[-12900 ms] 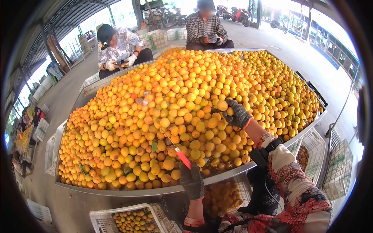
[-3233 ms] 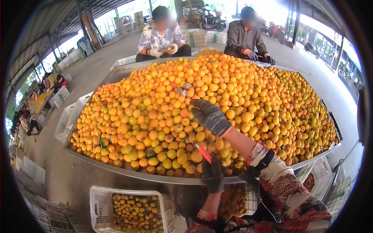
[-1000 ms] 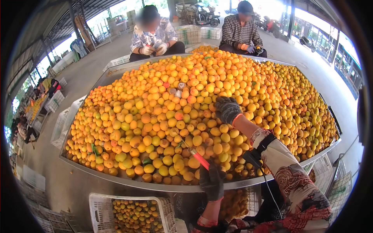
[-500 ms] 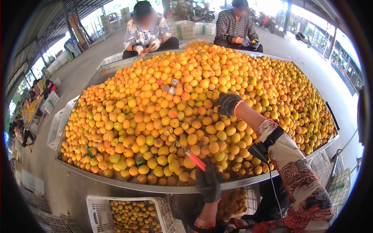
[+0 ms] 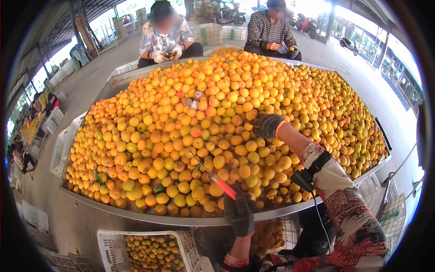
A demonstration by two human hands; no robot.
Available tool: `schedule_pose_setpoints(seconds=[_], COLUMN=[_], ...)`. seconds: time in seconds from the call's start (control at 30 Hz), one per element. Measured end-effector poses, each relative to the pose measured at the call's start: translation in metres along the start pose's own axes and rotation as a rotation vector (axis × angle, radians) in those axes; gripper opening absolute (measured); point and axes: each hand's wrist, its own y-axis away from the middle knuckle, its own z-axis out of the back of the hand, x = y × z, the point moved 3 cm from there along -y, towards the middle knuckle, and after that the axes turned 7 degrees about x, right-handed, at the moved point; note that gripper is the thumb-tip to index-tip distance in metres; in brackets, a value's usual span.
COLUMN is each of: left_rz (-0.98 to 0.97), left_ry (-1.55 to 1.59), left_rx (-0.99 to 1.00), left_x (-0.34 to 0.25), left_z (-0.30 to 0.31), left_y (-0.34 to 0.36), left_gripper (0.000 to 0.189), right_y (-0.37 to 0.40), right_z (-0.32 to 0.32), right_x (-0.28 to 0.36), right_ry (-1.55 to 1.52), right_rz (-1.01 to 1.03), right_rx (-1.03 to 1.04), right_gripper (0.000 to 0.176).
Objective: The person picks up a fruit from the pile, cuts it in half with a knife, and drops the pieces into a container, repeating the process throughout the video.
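A large metal tray [image 5: 136,216] carries a high heap of yellow-orange apricots [image 5: 190,118]. My left hand [image 5: 239,213], in a dark glove, is at the tray's near rim and grips a red-handled tool [image 5: 220,185] whose thin metal tip points up-left over the fruit. My right hand [image 5: 268,125], also gloved, reaches out onto the heap right of centre with its fingers curled down among the apricots; whether it holds one is hidden.
Two other people [image 5: 165,38] [image 5: 272,31] sit at the tray's far side, handling fruit. A white crate of apricots [image 5: 145,249] stands below the near rim. More crates [image 5: 385,213] lie at right and left on the concrete floor. Motorbikes are parked behind.
My right hand has drawn back slightly and curled tighter on the heap. My left hand with the red-handled tool has stayed at the near rim. The view has tilted a little.
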Motion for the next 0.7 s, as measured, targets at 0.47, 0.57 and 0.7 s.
schedule_pose_setpoints(seconds=[0.47,0.57,0.7], left_rz=[-0.026,-0.032,-0.015], left_ry=[-0.045,0.046,0.049], left_rx=[0.029,0.012,0.047], left_x=[0.008,0.000,0.004], left_z=[0.006,0.000,0.003], left_y=[-0.001,0.000,0.000], left_gripper=[0.023,0.022,0.021], right_y=[-0.043,-0.019,-0.028], right_z=[-0.023,0.006,-0.013], right_x=[0.003,0.008,0.011], right_ry=[0.111,0.135,0.136], right_rz=[-0.076,-0.132,-0.040], right_rx=[-0.008,0.241,0.143], right_gripper=[0.068,0.069,0.069])
